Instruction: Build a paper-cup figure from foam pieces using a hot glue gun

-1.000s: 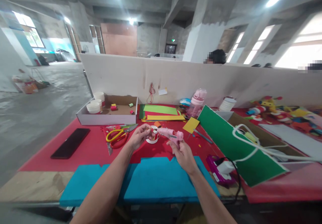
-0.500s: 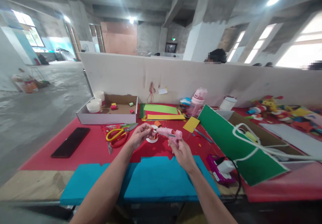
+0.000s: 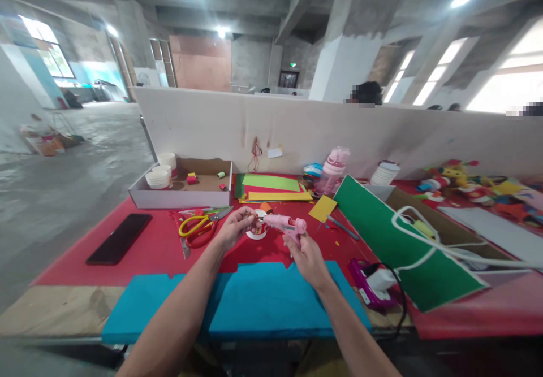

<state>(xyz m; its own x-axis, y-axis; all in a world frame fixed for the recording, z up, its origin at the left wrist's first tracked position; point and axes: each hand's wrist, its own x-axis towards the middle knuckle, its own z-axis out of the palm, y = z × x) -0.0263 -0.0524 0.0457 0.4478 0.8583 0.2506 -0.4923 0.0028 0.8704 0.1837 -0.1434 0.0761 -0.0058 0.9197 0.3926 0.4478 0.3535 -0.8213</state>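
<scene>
By right hand (image 3: 309, 257) glue gun (image 3: 280, 222) is gripped, by left hand (image 3: 236, 226) small piece (image 3: 257, 219); gluing seems underway, steady aim is required.

Centre: anything in my pinched left hand (image 3: 237, 225) is too small to identify; the hand partly hides a white-and-red round cup (image 3: 257, 235). My right hand (image 3: 310, 259) obscures a pink plastic glue gun's (image 3: 281, 223) handle. Lower edge: bare forearms (image 3: 178, 306), cut off.
</scene>
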